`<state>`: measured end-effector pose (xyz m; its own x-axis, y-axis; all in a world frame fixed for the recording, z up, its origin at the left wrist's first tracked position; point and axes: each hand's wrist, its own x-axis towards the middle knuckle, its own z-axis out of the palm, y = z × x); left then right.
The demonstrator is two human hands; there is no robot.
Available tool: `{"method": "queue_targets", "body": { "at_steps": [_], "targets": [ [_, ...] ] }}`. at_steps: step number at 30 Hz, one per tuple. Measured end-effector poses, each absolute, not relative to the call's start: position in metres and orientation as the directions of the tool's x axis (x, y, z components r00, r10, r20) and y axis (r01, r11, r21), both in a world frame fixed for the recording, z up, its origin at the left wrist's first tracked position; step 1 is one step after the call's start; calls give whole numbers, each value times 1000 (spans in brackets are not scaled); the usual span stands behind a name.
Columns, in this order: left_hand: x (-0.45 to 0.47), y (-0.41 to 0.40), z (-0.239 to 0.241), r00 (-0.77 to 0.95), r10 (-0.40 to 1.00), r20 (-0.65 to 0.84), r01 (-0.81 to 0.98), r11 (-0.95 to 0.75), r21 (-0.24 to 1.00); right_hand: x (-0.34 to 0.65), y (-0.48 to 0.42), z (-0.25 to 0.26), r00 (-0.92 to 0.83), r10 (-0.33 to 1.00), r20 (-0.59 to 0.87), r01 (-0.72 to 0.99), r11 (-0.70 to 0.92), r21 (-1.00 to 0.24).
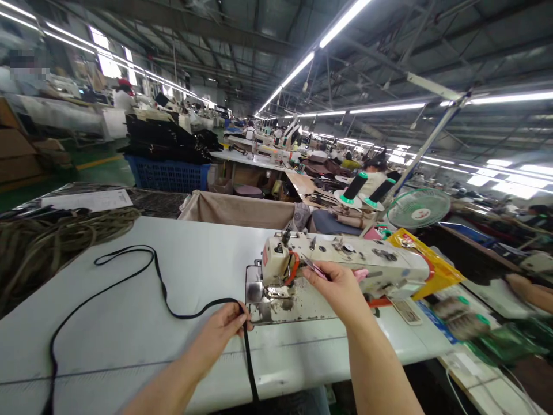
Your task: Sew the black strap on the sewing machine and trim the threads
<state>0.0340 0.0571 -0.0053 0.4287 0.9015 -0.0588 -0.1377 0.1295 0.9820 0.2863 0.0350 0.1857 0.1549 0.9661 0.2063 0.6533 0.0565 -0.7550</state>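
My left hand (231, 320) is closed on a narrow black strap (185, 316) near the front left corner of the sewing machine's base. The strap curves loosely over the white table on the left, and its other end hangs past the front edge. My right hand (339, 285) is raised in front of the sewing machine (345, 256), closed around small thread snips (317, 268). Their points face the machine head, and a pink part shows behind my fingers. The needle area stands to the left of that hand, apart from the strap.
Brown-green straps (56, 242) are heaped at the table's left. Behind the table is a cloth-lined bin (242, 208), with a blue crate (170, 174) of black pieces farther back. A green fan (418, 207), thread cones (355, 187) and a yellow bag (427, 259) stand right. Another person's arm (529, 291) shows far right.
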Motion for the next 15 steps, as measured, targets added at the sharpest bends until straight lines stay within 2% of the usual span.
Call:
{"method": "queue_targets", "body": {
  "at_steps": [6, 12, 15],
  "targets": [
    [36, 56, -7, 431, 901, -48, -150, 124, 981, 280, 41, 197, 153, 958, 242, 677, 77, -732],
    [36, 56, -2, 429, 902, -54, -136, 124, 983, 277, 52, 208, 83, 983, 163, 670, 66, -739],
    [36, 54, 5, 426, 903, -62, -131, 129, 983, 279, 56, 206, 82, 981, 177, 676, 76, -733]
  ]
}}
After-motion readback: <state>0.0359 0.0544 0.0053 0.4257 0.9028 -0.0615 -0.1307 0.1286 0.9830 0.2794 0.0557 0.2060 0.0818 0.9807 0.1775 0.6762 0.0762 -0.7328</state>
